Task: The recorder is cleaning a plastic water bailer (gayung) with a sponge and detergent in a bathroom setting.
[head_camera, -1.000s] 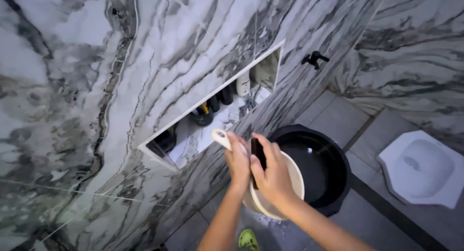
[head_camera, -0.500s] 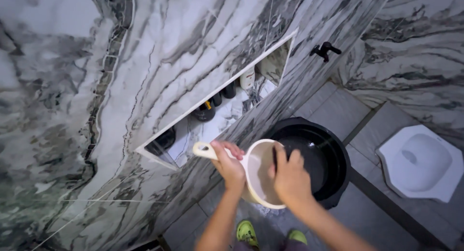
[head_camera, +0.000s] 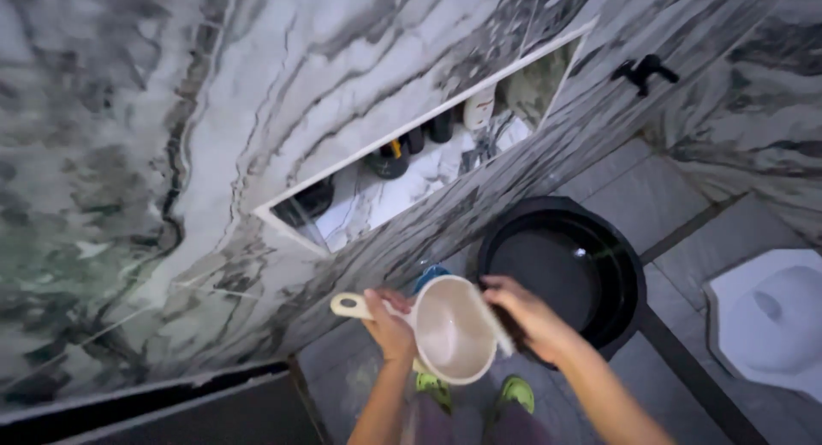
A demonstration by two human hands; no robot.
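Hands grip cream dipper (head_camera: 449, 329) — right (head_camera: 524, 306) perhaps scrubbing rim.

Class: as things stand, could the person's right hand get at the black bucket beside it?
Probably yes. The right hand grips the scoop's rim right beside the black bucket, whose open top is unobstructed; it would only need to release the scoop, which the left hand also holds.

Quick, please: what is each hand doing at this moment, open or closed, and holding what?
Left hand: closed around the handle of the cream dipper.
Right hand: on the dipper's rim; what it grips cannot be told.
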